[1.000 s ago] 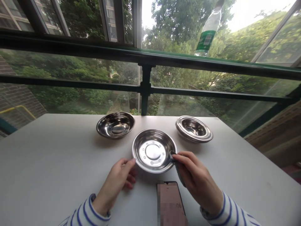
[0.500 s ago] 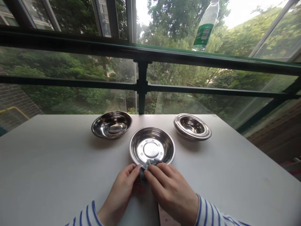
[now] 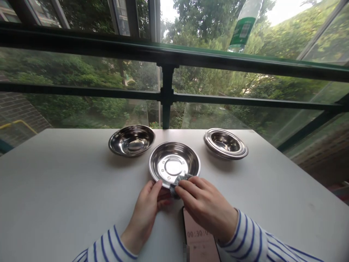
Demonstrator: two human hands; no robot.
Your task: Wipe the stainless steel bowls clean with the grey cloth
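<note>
A shiny steel bowl [image 3: 174, 165] is right in front of me, its near side tipped toward my hands. My left hand [image 3: 147, 209] grips the bowl's near-left rim, thumb over the edge and fingers underneath. With my right hand [image 3: 203, 200] I pinch a crumpled dark checked cloth [image 3: 177, 183], pressed over the near rim of the same bowl. Part of the cloth is hidden under my right fingers.
Behind to the left sits another steel bowl [image 3: 132, 141]; a stack of steel bowls [image 3: 226, 143] is at the back right. A phone [image 3: 200, 238] showing a timer lies below my right hand on the white table [image 3: 68, 189]. Beyond stand a green railing [image 3: 109, 45] and a plastic bottle [image 3: 244, 27].
The cloth and my right hand have shifted right along the rim. My left hand now holds the rim with its thumb, apart from the cloth. More of the phone shows.
</note>
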